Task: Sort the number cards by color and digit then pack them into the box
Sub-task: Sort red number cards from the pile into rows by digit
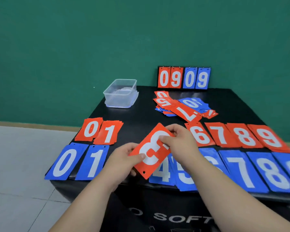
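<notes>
Both hands hold a red card with a white 3 [150, 153], tilted above the middle of the black table. My left hand [124, 158] pinches its lower left edge. My right hand [179, 139] grips its upper right end. Red piles 0 [90, 129] and 1 [108, 134] lie at the left, red piles 6 [200, 134], 7, 8 and 9 [271, 138] at the right. A nearer row holds blue piles 0 [64, 162], 1, 4, 5, 7 and 8 [274, 173]. An unsorted heap of red and blue cards [182, 106] lies behind.
A clear plastic box [120, 93] stands empty at the table's back left. A flip scoreboard [183, 77] reading 09 09 stands at the back edge against a green wall. The black table [141, 114] drops off to a tiled floor at the left.
</notes>
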